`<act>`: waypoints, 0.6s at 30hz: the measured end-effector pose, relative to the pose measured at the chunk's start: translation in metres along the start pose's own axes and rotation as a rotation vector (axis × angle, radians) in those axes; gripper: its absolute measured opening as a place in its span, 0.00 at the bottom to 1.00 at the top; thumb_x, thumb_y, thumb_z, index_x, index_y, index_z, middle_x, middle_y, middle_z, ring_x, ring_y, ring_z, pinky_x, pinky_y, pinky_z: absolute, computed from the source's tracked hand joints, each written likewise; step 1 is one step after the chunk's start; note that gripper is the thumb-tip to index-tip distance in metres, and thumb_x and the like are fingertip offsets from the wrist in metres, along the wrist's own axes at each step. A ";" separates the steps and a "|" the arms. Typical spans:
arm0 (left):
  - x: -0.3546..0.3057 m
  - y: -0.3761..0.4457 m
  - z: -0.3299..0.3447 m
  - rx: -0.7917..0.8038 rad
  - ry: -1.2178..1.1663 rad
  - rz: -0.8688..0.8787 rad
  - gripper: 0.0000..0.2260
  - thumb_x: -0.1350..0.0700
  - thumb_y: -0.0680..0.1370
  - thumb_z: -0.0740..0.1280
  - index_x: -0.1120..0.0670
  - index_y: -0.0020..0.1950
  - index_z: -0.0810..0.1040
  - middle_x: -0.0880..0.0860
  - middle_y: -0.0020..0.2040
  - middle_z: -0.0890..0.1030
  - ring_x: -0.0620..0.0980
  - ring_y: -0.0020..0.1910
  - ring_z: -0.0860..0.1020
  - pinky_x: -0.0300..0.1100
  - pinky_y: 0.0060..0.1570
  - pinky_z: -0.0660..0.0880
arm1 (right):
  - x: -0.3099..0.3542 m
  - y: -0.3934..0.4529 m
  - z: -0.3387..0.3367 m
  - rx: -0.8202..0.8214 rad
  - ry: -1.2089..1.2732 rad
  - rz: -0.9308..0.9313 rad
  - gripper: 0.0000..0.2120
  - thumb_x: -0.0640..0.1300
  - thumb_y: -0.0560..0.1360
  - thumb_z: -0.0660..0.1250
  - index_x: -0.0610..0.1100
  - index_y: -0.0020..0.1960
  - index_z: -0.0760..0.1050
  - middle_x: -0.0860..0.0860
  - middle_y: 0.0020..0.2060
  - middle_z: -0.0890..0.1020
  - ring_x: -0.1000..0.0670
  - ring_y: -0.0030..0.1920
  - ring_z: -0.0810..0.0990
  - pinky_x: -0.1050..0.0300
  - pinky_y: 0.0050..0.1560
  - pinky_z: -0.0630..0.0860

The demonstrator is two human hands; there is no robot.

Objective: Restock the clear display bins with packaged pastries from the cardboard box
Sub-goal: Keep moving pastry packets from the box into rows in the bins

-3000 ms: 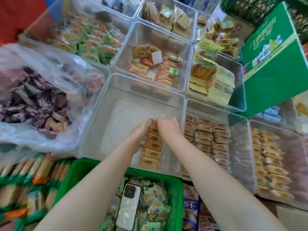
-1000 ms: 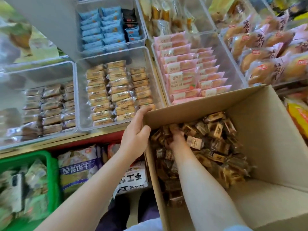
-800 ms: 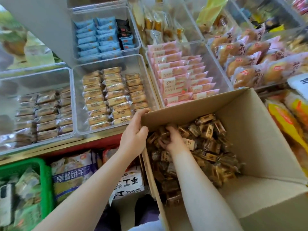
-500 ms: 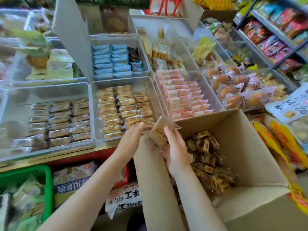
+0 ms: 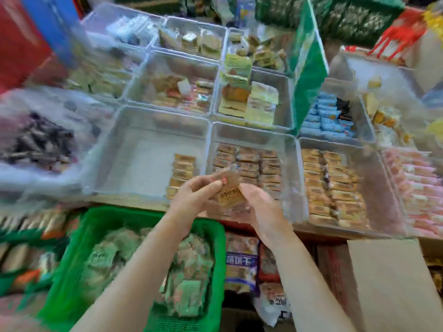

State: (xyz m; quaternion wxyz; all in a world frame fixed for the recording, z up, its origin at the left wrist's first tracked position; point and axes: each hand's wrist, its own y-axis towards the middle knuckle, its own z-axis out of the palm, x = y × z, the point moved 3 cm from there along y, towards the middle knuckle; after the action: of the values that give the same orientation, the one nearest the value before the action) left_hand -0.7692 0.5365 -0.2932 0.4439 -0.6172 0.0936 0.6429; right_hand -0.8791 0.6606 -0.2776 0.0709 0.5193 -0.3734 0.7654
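1. Cardboard box (image 5: 393, 283) flap at lower right; green basket (image 5: 72, 271) lower left.
2. Left hand (image 5: 191, 200) and right hand (image 5: 261, 207) together pinch wrapped pastries (image 5: 227, 190) above the shelf edge.
3. Beyond, a clear bin (image 5: 143, 164) holds one pastry column along its right wall; neighbouring bins stocked. View blurred.

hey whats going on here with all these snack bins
A person is restocking clear display bins. The left hand and right hand together hold a few packaged pastries just in front of the bins. The nearly empty bin ahead holds only one short row of similar packs along its right side. The cardboard box sits at lower right.
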 end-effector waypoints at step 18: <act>0.032 0.077 -0.059 0.044 0.883 0.086 0.28 0.43 0.79 0.68 0.44 0.77 0.64 0.44 0.62 0.76 0.42 0.49 0.78 0.43 0.41 0.77 | 0.016 0.107 0.007 -0.435 -1.096 -0.055 0.17 0.43 0.80 0.66 0.52 0.68 0.75 0.50 0.61 0.72 0.55 0.49 0.76 0.72 0.46 0.73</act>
State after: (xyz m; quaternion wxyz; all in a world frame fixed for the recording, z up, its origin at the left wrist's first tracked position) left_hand -0.7749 0.4662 -0.3668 0.3470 -0.8187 0.3134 0.3334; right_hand -0.9341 0.5753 -0.3161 -0.0077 0.8221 -0.4904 0.2890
